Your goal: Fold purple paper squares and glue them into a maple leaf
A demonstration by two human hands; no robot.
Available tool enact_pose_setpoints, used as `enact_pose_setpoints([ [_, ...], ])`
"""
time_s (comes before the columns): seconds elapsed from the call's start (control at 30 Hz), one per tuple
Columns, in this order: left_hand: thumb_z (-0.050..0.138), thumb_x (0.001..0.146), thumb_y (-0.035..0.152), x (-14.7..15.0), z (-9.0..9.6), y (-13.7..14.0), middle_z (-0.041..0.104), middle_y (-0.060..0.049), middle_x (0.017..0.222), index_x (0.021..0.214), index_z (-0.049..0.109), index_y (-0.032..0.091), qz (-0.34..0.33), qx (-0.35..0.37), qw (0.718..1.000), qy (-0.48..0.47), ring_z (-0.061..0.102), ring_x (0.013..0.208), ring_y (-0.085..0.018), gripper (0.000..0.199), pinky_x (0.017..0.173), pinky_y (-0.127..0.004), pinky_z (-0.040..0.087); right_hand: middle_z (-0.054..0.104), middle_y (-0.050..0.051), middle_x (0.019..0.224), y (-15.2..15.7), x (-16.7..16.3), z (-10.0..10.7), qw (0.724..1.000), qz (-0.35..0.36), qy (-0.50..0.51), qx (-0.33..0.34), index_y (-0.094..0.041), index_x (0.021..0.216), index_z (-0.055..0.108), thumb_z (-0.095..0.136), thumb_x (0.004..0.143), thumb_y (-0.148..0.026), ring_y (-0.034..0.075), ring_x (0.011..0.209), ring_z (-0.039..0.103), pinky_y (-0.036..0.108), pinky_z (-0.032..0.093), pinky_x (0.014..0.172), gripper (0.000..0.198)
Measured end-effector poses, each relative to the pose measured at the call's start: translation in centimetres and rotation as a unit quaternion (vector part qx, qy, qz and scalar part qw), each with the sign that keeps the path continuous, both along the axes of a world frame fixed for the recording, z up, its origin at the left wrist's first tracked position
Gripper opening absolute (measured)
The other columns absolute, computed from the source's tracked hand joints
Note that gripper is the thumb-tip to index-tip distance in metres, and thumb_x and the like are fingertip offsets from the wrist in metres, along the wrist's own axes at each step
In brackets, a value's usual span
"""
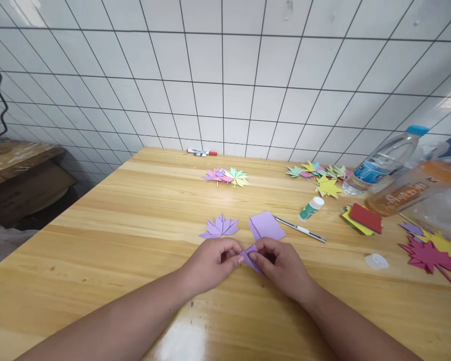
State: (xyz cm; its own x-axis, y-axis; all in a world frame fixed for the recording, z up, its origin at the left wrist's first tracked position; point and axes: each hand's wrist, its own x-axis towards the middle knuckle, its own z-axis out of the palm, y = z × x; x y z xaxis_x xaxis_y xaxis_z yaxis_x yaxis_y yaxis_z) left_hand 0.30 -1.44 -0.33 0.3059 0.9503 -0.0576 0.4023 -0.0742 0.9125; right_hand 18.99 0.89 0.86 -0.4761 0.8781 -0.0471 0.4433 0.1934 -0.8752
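Note:
A small folded piece of purple paper (252,260) is held between both hands, just above the wooden table. My left hand (218,260) pinches its left end with thumb and fingertips. On its right side my right hand (280,263) grips it, the thumb lying on top, and part of the paper is hidden by the fingers. Behind my left hand lies a purple folded-paper leaf (221,226) with several points. Square sheets of purple paper (266,225) rest just beyond my right hand, and a slim cutter knife (300,229) touches or nearly touches their edge.
A glue stick (311,209), its loose cap (376,261) and red and yellow paper squares (365,218) lie to the right. Paper leaves (225,176), markers (202,152) and a tiled wall are behind. A water bottle (385,160) and an orange drink bottle (413,188) occupy the right.

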Motion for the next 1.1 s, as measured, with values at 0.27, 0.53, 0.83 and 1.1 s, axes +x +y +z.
enact_pose_setpoints([
  [0.27,0.055,0.080,0.032,-0.1,-0.3,0.4,0.060,0.001,0.072,0.082,0.056,0.016,0.058,-0.015,0.996,-0.073,0.054,0.064,-0.011,0.016,0.060,-0.021,0.041,0.046,-0.004,0.057,-0.1,0.2,0.2,0.997,0.030,-0.044,0.059,-0.017,0.068,0.058,0.049,0.083,-0.032,0.009,0.054,0.040,0.020,0.029,0.050,0.023],
  [0.53,0.052,0.082,0.036,0.0,0.2,0.2,0.066,-0.002,0.073,0.082,0.063,0.016,0.032,-0.027,0.997,-0.057,0.058,0.067,-0.014,0.022,0.061,-0.023,0.042,0.049,-0.003,0.055,0.1,0.2,-0.4,0.985,0.042,-0.117,0.123,-0.017,0.062,0.055,0.049,0.083,-0.029,0.009,0.054,0.042,0.021,0.028,0.052,0.025],
  [0.83,0.054,0.080,0.032,0.0,1.1,0.5,0.066,-0.003,0.066,0.076,0.059,0.014,0.064,-0.077,0.988,-0.114,0.061,0.066,-0.014,0.020,0.062,-0.023,0.042,0.053,-0.002,0.058,0.1,0.5,-0.6,0.993,0.034,-0.067,0.092,-0.017,0.065,0.058,0.045,0.086,-0.033,0.010,0.055,0.045,0.021,0.031,0.053,0.029],
  [1.1,0.054,0.080,0.032,-0.1,0.7,0.3,0.066,-0.004,0.069,0.075,0.061,0.014,0.009,-0.079,0.992,-0.101,0.062,0.067,-0.015,0.021,0.065,-0.024,0.045,0.059,-0.001,0.073,-0.3,0.2,-0.1,0.998,0.022,0.017,0.063,-0.020,0.095,0.060,0.053,0.081,-0.027,0.009,0.056,0.046,0.019,0.036,0.051,0.017],
])
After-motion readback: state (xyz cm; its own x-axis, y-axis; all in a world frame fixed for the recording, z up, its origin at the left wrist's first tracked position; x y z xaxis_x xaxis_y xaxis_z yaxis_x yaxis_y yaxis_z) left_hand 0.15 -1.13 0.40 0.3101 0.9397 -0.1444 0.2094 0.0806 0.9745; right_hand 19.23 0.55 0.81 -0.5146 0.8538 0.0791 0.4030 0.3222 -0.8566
